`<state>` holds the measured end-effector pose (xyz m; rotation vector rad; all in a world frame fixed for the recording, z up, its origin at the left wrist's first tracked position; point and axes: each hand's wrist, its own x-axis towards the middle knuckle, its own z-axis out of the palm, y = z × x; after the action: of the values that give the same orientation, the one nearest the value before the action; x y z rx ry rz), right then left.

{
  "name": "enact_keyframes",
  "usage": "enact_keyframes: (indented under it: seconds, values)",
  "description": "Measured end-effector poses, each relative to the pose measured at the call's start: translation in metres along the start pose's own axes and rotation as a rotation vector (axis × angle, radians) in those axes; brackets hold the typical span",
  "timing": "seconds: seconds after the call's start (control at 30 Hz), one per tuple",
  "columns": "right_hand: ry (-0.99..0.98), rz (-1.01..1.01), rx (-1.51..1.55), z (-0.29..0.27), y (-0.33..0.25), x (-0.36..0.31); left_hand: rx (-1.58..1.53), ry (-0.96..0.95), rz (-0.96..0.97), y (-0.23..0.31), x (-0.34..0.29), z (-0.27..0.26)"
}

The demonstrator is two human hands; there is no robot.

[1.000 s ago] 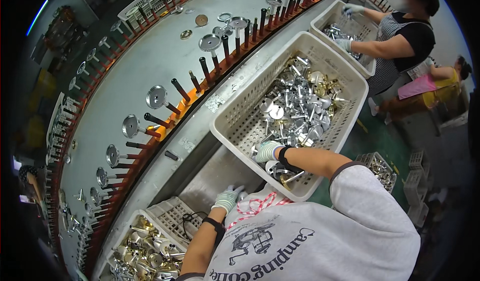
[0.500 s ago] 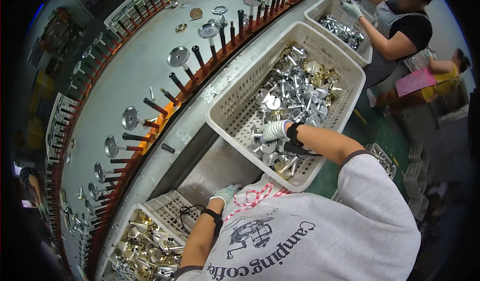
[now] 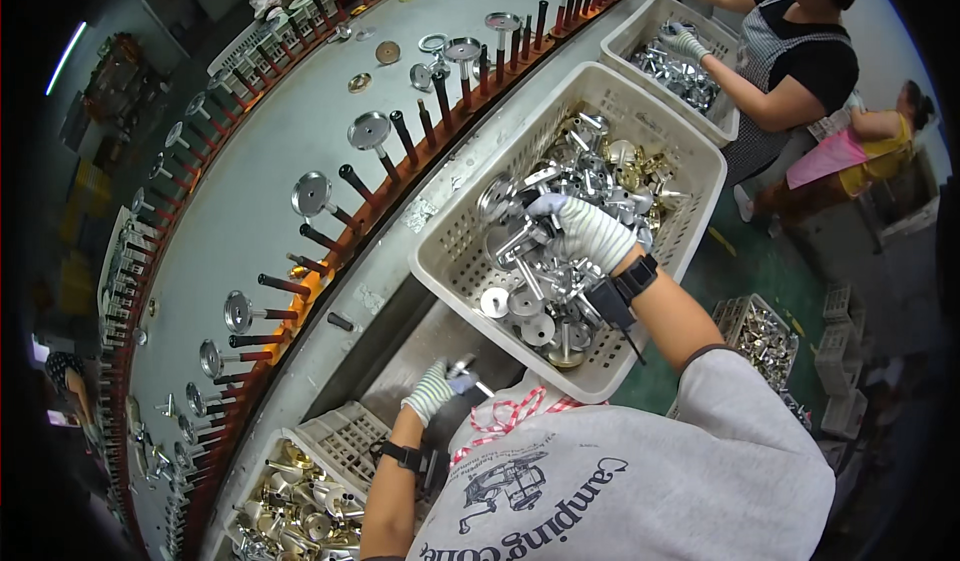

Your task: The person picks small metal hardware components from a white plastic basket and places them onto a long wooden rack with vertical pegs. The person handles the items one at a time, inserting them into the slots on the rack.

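My right hand (image 3: 592, 233), in a striped glove, is inside a large perforated beige crate (image 3: 432, 259). Its fingers are closed on several silvery disc-and-stem metal parts (image 3: 515, 236), lifted over the pile; the fingertips are partly hidden. Beneath and beyond lie more silvery parts (image 3: 538, 329) and some gold-toned ones. My left hand (image 3: 430, 393), gloved too, is closed on a small metal part with a thin stem (image 3: 478, 381), low before my body and above a grey metal surface (image 3: 395, 369). Most of that part is covered by the fingers.
A curved line of dark spindles (image 3: 285, 283), several topped with metal discs, rings the grey table (image 3: 270, 131). Gold-toned parts fill a crate (image 3: 300, 506) at lower left. Beyond my crate, a co-worker (image 3: 790, 81) reaches into another crate (image 3: 735, 126).
My right hand has risen from the crate's near part with metal parts. My left hand now shows a stemmed metal part. The discs on the spindles have shifted along the curve.
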<state>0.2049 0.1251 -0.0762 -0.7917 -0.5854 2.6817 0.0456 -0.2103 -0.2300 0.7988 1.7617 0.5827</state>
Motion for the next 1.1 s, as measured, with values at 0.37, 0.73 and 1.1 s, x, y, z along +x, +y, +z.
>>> enact_keyframes:
  seconds: [0.37, 0.73, 1.1]
  values:
    - [-0.252, 0.078, 0.552, 0.041, 0.047, 0.006, -0.106, -0.084, 0.285, 0.055, -0.028, 0.038]
    - [-0.258, -0.029, 0.441, 0.055, 0.045, -0.046, -0.737, 0.688, 0.473, 0.088, -0.14, -0.159]
    - [-0.294, 0.202, 0.899, 0.095, 0.079, -0.055, -0.41, 1.565, 0.382, -0.036, -0.102, -0.296]
